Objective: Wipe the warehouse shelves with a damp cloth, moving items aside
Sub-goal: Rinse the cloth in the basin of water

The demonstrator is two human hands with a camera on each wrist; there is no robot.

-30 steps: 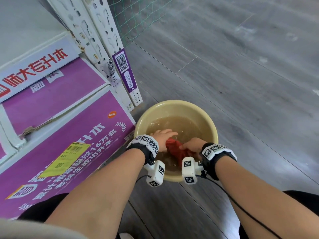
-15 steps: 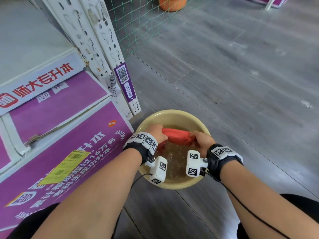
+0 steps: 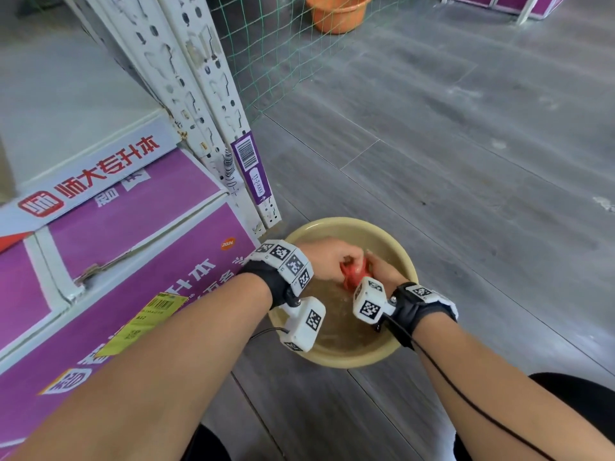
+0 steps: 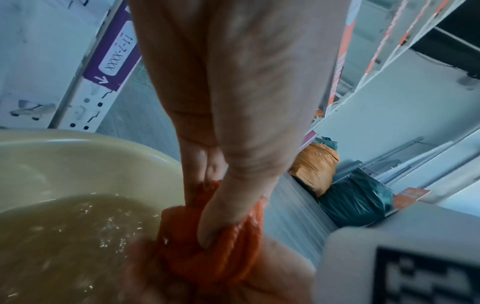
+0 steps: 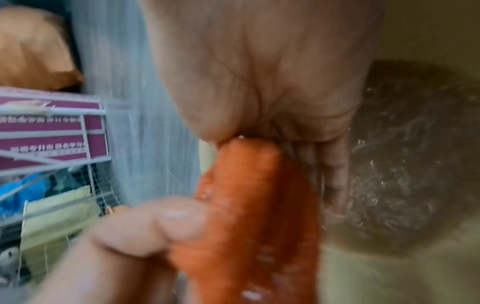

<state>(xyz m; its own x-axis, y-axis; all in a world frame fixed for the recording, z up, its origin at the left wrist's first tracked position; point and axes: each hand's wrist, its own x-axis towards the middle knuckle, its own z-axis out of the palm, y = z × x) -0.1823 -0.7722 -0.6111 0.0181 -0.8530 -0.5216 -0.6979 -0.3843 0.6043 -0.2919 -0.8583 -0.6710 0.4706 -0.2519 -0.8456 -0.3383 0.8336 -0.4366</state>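
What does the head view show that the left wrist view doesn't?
Only the head view shows both wrists with their marker bands, the purple boxes and the orange bucket. Only the left wrist view shows the left hand's grip up close, fingers curled into the twisted cloth, plus bagged bundles behind. Both show the cloth, the yellow basin of murky water and the shelf post's purple label.

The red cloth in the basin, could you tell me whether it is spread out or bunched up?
Bunched up: the red cloth is a tight wad, gripped by the left hand and right hand.
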